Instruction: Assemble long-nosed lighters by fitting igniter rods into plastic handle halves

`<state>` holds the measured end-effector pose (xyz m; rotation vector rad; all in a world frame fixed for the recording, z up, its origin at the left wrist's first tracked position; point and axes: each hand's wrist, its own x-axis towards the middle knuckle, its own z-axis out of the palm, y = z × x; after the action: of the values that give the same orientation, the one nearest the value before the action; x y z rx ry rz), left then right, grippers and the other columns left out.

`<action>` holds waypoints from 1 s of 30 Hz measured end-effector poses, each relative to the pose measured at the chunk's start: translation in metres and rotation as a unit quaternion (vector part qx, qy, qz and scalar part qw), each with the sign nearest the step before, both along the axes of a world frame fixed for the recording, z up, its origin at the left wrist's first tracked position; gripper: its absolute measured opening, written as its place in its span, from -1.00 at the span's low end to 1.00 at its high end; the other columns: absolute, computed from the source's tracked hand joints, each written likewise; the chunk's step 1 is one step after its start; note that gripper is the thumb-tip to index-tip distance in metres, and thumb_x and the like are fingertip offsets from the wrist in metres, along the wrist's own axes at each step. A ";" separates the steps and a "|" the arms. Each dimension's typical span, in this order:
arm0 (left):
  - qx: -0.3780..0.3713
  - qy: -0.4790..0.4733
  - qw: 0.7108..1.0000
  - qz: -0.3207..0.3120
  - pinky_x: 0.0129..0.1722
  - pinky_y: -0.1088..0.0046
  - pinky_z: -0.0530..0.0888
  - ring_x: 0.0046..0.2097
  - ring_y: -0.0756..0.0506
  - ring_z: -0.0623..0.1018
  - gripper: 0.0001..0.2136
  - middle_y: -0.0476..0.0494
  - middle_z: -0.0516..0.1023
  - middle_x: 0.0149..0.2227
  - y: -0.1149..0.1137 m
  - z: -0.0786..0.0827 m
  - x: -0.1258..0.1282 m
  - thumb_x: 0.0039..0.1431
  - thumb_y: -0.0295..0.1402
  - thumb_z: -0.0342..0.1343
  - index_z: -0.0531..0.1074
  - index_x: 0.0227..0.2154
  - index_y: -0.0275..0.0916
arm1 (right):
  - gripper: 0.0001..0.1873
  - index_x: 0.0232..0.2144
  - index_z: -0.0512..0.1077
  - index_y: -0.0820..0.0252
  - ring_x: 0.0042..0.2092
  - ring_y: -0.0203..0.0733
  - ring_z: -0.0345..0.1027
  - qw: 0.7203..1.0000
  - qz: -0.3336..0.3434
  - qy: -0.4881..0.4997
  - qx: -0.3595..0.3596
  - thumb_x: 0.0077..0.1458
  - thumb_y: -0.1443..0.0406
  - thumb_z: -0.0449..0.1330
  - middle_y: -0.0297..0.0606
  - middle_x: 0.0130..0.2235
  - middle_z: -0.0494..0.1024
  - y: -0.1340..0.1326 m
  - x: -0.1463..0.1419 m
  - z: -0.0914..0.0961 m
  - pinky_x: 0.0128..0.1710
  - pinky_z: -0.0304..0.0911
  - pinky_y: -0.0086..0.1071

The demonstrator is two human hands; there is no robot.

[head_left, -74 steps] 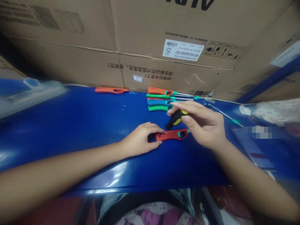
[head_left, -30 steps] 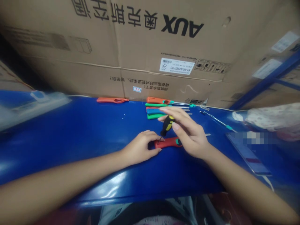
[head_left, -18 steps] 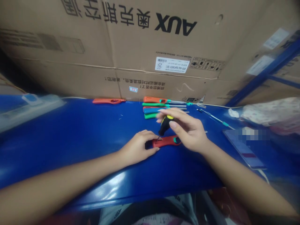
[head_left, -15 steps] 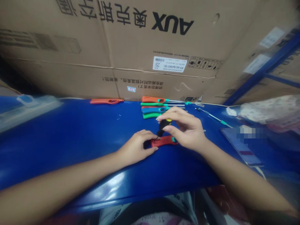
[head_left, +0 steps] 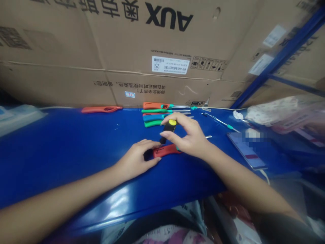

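Observation:
A red lighter-shaped handle [head_left: 165,150] lies flat on the blue table [head_left: 76,142]. My left hand [head_left: 135,158] pinches its left end between thumb and fingers and holds it down. My right hand [head_left: 189,135] is closed round a small screwdriver [head_left: 167,129] with a black grip and yellow cap. The screwdriver leans to the left, and its tip meets the red handle close to my left thumb. A thin metal rod [head_left: 208,137] sticks out past my right hand.
Several orange, green and blue handles [head_left: 157,114] lie in a row behind my hands, one more orange handle [head_left: 101,109] to the left. A large cardboard box [head_left: 127,51] walls the back. A phone [head_left: 245,154] and thin rods [head_left: 219,121] lie at right.
The view has shifted, so everything sits further left and the box shows more. My right hand has turned on the screwdriver, exposing its yellow cap. My left hand keeps its hold.

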<state>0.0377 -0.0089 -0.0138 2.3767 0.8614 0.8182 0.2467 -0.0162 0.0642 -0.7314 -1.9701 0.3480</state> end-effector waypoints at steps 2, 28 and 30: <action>0.004 0.013 1.000 0.012 -0.02 0.25 0.53 -0.08 -0.17 0.59 -0.74 -0.15 0.63 -0.09 -0.002 0.001 0.002 0.18 -0.33 0.23 0.48 -0.06 -0.21 | -0.83 -0.25 0.45 0.20 -0.36 -0.29 0.43 0.993 0.032 0.016 -0.111 0.23 0.20 0.25 -0.30 -0.32 0.54 -0.003 0.000 0.001 -0.35 0.36 -0.39; 0.057 0.180 0.981 -0.040 0.03 0.21 0.49 -0.01 -0.22 0.47 -0.73 -0.27 0.44 -0.07 0.024 0.023 0.007 0.36 -0.38 0.05 0.45 0.05 -0.30 | -0.81 -0.42 0.31 0.13 -0.22 -0.07 0.36 0.847 -0.396 -0.304 -0.181 -0.09 0.48 0.19 -0.16 -0.28 0.39 0.071 0.166 -0.037 -0.13 0.32 -0.26; 0.086 0.155 0.983 -0.041 0.03 0.22 0.48 -0.01 -0.21 0.46 -0.73 -0.28 0.44 -0.07 0.034 0.022 0.000 0.39 -0.36 0.01 0.44 0.06 -0.30 | -0.80 -0.38 0.37 0.14 -0.25 -0.11 0.36 0.842 -0.370 -0.330 -0.211 -0.10 0.48 0.20 -0.20 -0.29 0.42 0.074 0.169 -0.041 -0.19 0.31 -0.31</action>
<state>0.0376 0.0254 0.0087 2.7221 0.8303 0.5150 0.4162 0.0577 0.0228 -2.0388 -2.0335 0.0363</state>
